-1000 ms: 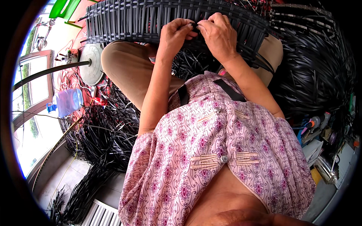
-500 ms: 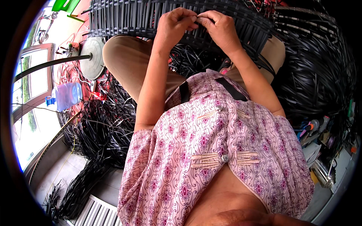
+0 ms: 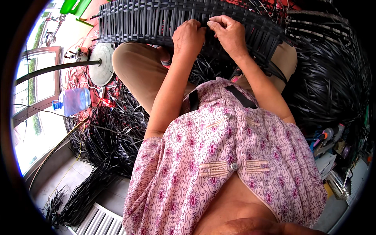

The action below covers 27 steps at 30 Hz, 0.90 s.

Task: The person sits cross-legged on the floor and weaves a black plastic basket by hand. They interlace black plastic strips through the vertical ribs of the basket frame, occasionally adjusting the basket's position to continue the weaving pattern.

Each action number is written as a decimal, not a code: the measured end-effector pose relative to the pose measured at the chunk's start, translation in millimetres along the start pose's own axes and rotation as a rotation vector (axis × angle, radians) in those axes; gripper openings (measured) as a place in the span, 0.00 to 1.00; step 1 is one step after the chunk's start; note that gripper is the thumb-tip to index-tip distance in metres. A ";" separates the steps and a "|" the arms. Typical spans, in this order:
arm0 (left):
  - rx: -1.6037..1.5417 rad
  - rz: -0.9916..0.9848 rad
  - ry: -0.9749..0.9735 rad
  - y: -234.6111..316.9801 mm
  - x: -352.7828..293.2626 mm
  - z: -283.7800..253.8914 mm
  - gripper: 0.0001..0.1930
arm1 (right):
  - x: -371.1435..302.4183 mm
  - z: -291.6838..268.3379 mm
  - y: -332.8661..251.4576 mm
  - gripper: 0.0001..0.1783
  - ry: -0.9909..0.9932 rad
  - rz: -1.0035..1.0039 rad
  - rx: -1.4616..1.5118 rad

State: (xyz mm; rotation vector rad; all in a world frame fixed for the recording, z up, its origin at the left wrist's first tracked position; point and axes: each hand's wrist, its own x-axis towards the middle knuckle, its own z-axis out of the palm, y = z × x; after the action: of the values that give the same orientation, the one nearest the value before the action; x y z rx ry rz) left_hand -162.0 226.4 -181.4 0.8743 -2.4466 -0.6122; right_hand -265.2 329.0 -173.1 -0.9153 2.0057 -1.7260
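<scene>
A dark grey woven panel (image 3: 133,25) of flat strips lies across my lap at the top of the view. Against its weave, my left hand (image 3: 189,38) is closed, back of the hand up, its fingertips curled down and mostly hidden. Just to the right, my right hand (image 3: 230,36) is closed in a pinch, thumb against forefinger, over the same panel. Whatever sits in either hand is too small or too covered to make out. A narrow gap separates the two hands.
Black strips are heaped at left (image 3: 105,137) and in a big bundle at right (image 3: 329,74). On the left are a clear blue water jug (image 3: 76,101), a round grey disc (image 3: 101,64) and a curved dark rod (image 3: 55,68). Tools (image 3: 331,135) sit at far right.
Both hands have come down a little in view and parted slightly. My left hand has turned with its back up and fingers curled under. The whole scene has shifted slightly.
</scene>
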 end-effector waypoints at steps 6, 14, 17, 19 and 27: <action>-0.015 0.048 0.066 2.9 -1.9 1.5 0.12 | 1.2 1.1 5.6 0.08 0.065 -0.109 -0.072; -0.474 -0.217 -0.090 0.3 -1.4 -4.3 0.14 | 0.0 0.9 0.1 0.08 0.053 -0.116 -0.270; -0.431 -0.134 -0.033 -9.6 -3.0 6.0 0.14 | -0.2 2.3 -0.7 0.08 0.011 -0.147 -0.377; -0.428 -0.124 -0.024 -11.9 -3.6 9.2 0.15 | 1.0 3.4 2.0 0.08 -0.021 -0.178 -0.431; -0.457 -0.100 -0.197 -12.1 2.5 -9.5 0.15 | 2.8 3.6 4.3 0.08 -0.115 -0.257 -0.589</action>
State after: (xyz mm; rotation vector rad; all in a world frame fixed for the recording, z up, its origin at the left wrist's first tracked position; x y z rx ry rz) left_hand -152.8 214.0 -179.8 0.7755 -2.2893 -1.2849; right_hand -266.0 324.7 -177.5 -1.4715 2.4473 -1.1536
